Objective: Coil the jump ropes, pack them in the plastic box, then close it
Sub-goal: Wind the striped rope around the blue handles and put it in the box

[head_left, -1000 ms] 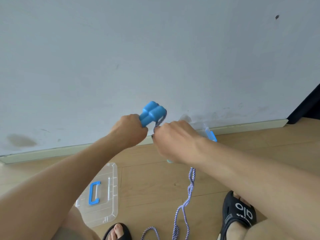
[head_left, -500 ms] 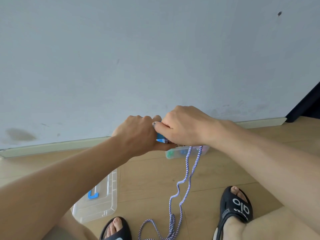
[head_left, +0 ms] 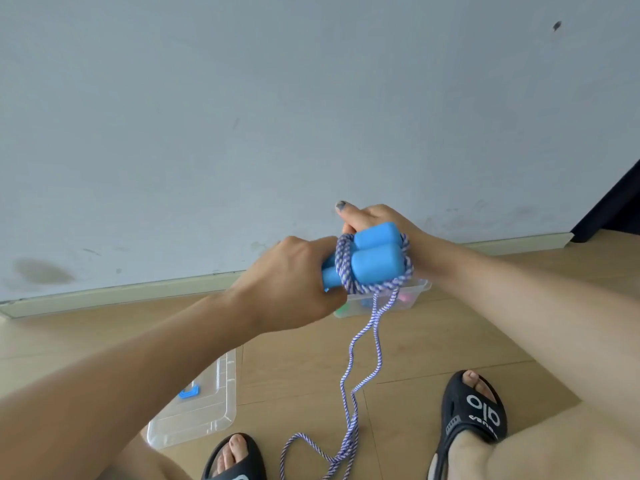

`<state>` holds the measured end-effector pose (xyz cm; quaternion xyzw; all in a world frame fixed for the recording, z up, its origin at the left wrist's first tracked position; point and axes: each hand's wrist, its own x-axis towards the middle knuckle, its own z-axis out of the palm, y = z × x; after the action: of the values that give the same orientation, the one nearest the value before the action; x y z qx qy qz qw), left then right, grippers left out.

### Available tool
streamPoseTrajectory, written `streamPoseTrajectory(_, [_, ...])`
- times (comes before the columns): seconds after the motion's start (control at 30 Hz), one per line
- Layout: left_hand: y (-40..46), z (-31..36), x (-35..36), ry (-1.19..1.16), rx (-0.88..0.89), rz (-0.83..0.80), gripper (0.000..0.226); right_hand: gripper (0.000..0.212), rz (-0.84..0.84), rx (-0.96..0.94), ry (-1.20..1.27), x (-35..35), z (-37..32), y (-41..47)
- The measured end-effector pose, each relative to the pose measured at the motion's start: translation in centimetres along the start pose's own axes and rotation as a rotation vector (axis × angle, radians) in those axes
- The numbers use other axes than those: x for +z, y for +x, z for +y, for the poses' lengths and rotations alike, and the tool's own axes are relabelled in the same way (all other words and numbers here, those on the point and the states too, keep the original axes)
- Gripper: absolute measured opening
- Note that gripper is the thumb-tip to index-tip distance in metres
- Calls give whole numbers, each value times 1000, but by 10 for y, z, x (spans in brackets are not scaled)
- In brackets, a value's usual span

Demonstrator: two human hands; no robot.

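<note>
Midway through coiling, our left hand (head_left: pixel 291 282) grips the stiff blue handles (head_left: pixel 372 258) while our right hand (head_left: pixel 377 220) winds the limp, light rope (head_left: pixel 363 341) around them.

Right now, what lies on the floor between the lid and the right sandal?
In the head view, the left sandal and the rope's slack strands lie between the lid and the right sandal.

A light wooden plank floor (head_left: pixel 433 344) is seen below a grey wall. On it are laid a clear plastic lid with a blue handle (head_left: pixel 207 403), an open clear plastic box (head_left: pixel 412 299) near the skirting, and loose purple-and-white braided rope (head_left: pixel 341 459).
</note>
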<state>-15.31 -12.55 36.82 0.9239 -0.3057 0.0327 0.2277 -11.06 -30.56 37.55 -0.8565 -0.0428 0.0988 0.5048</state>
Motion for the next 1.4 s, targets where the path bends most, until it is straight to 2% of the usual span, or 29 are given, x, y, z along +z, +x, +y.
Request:
streamPoseTrajectory(0.03, [3,-1,-1,-34,-40,28,14,37,-24,-12,3,-2,3,-5])
streamPoseTrajectory(0.1, [11,-8,-5,-61,-140,73,20,22,-33,-24,-75,0,7,-16])
streamPoseTrajectory(0.13, [15,-14,-7,-56,-205,92,24,27,-5,1,-75,5,9,-20])
streamPoseTrajectory(0.2, [23,-31,-10,-39,-337,116,24,50,35,62,-49,15,10,-27])
streamPoseTrajectory(0.23, [26,-39,-10,-33,-391,113,22,53,47,67,-59,21,7,-30])
streamPoseTrajectory(0.3, [29,-54,-6,-8,-471,87,18,49,27,27,-154,31,3,-42])
streamPoseTrajectory(0.4, [29,-65,1,127,-515,10,10,45,-48,-136,-427,42,-6,-60])
streamPoseTrajectory(0.47, [26,-60,3,272,-468,-92,6,45,-63,-275,-551,44,-15,-66])
streamPoseTrajectory(0.57, [22,-43,11,447,-303,-214,7,48,-34,-458,-809,33,-28,-62])
streamPoseTrajectory(0.7, [14,-27,22,665,-87,-224,16,56,112,-521,-929,7,-37,-46])
streamPoseTrajectory(0.8, [4,-16,23,677,19,-149,17,63,142,-495,-871,-7,-33,-28])
streamPoseTrajectory(0.87, [-1,-8,22,625,91,-82,12,63,112,-426,-780,-15,-26,-15])
streamPoseTrajectory(0.97, [-7,4,21,548,245,57,20,64,25,-321,-618,-22,-17,-7])
streamPoseTrajectory(1.1, [-9,8,11,413,237,162,22,62,-106,-106,-396,-5,-5,-3])
streamPoseTrajectory(1.13, [-10,10,7,379,200,179,23,59,-51,-16,-288,3,1,0])
streamPoseTrajectory(1.17, [-10,12,2,345,154,197,24,53,158,110,-219,10,5,-1])
streamPoseTrajectory(1.2, [-9,14,-3,305,97,216,24,46,380,200,-272,9,8,-15])
streamPoseTrajectory(1.23, [-7,14,-8,263,33,229,25,38,445,295,-315,7,5,-25])
streamPoseTrajectory(1.27, [-5,14,-13,238,-36,234,25,38,341,308,-258,7,5,-32])
streamPoseTrajectory(1.33, [2,7,-20,256,-139,252,21,40,-71,286,11,22,-2,-29])
streamPoseTrajectory(1.4, [7,-5,-21,291,-203,234,18,33,-124,295,130,29,-9,-39])
